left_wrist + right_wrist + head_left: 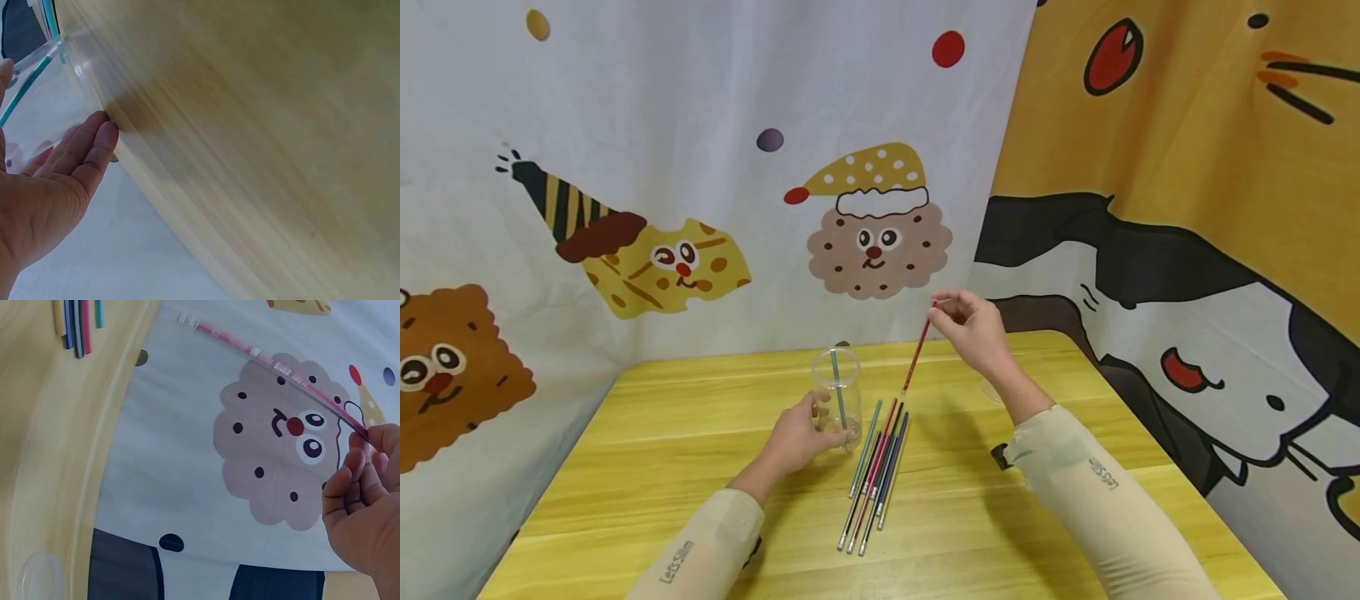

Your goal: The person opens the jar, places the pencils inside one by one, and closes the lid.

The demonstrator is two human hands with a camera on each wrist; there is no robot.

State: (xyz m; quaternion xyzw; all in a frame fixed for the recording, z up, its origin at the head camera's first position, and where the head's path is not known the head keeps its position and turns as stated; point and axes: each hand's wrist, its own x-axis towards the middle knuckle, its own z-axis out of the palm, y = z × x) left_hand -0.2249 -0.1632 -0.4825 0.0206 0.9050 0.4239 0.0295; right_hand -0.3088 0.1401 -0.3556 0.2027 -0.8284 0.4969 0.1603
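A clear plastic cup [837, 367] stands on the table with one teal pencil [838, 387] leaning inside it. My left hand [797, 435] holds the cup low down, thumb on the near side and fingers round the far side. In the left wrist view those fingers [94, 147] lie along the clear wall. Raised to the right, my right hand [973, 332] pinches a red pencil [917, 354] by its upper end, and the pencil slants downward. Its silvery lower end [187, 320] shows in the right wrist view. Between the hands lies a loose bunch of pencils [880, 467].
The wood-patterned table [647, 467] ends at a printed cloth [700, 100] behind it. A clear round lid [40, 578] lies on the table to the right, partly hidden by the right forearm in the head view.
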